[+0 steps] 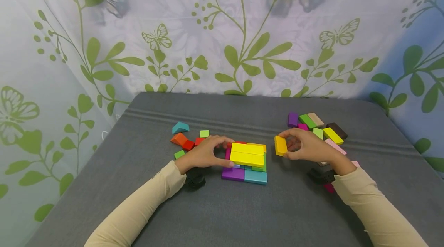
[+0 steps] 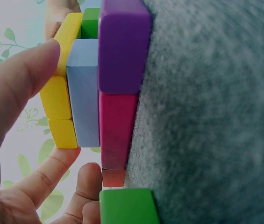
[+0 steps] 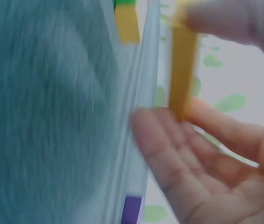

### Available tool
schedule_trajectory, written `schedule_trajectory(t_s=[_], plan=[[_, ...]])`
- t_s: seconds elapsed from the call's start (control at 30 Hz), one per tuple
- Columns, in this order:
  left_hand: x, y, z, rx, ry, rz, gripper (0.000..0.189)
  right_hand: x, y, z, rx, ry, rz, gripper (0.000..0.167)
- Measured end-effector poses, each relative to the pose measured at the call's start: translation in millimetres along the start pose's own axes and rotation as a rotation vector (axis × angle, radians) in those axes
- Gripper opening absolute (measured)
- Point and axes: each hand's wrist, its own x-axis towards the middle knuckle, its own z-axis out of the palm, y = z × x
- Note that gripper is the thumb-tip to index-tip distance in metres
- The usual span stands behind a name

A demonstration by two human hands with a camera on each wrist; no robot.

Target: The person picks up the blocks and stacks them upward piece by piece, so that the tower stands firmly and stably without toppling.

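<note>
A low, layered stack of coloured wooden blocks stands mid-table. Two long yellow blocks [image 1: 247, 153] lie side by side on top. Below are a purple block [image 1: 233, 174], a teal block [image 1: 256, 177] and, clearer in the left wrist view, a light blue block [image 2: 85, 102] and a magenta block [image 2: 117, 130]. My left hand [image 1: 208, 152] pinches the yellow pair at its left end, thumb on the near side and a fingertip at the far side. Right of the stack, my right hand [image 1: 308, 145] holds another yellow block [image 1: 280, 146] between thumb and fingers, blurred in its wrist view.
Left of the stack lie loose blocks: a teal one [image 1: 180, 127], an orange one [image 1: 179, 139], red and green ones. Several more are scattered at the right, including a purple block [image 1: 293, 119] and a dark brown block [image 1: 337, 130]. A patterned curtain [image 1: 222, 27] hangs behind the grey table [image 1: 222, 216].
</note>
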Motion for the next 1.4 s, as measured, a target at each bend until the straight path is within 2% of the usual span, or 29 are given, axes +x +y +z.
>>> schedule_trajectory(t_s=[0.1, 0.17, 0.37, 0.5, 0.73, 0.9, 1.07, 1.13, 1.23, 1.4], plan=[[-0.1, -0.2, -0.1, 0.001, 0.001, 0.000, 0.067, 3.8, -13.4, 11.7, 0.010, 0.071, -0.052, 0.053], [0.0, -0.3, -0.1, 0.003, 0.001, -0.001, 0.067, 6.6, -22.3, 20.6, 0.002, 0.083, -0.080, 0.052], [0.0, 0.6, -0.3, 0.002, -0.003, -0.005, 0.066, 18.2, -41.3, 47.7, -0.076, 0.046, -0.087, 0.055], [-0.6, 1.5, 0.0, -0.003, -0.003, -0.001, 0.065, 28.0, -48.3, 60.1, -0.088, 0.046, -0.101, 0.057], [-0.4, 1.5, -0.5, 0.000, -0.003, 0.022, 0.064, 41.6, -60.9, 70.8, -0.119, 0.049, -0.109, 0.056], [-0.3, 1.2, -0.9, -0.002, -0.001, 0.038, 0.065, 45.4, -61.9, 73.8, -0.109, 0.044, -0.120, 0.056], [0.2, 1.1, -0.5, -0.007, -0.005, 0.035, 0.066, 44.1, -57.0, 61.6, -0.047, 0.016, -0.098, 0.069], [0.1, 1.3, -0.3, -0.008, -0.005, 0.028, 0.068, 41.8, -52.0, 50.1, -0.016, 0.025, -0.095, 0.066], [-0.8, 1.5, 0.0, -0.007, -0.006, 0.015, 0.071, 35.7, -43.0, 28.1, -0.007, 0.082, -0.101, 0.050], [-1.2, 1.3, 0.3, -0.008, -0.007, 0.004, 0.075, 22.8, -20.5, -8.1, -0.123, 0.200, -0.037, 0.028]])
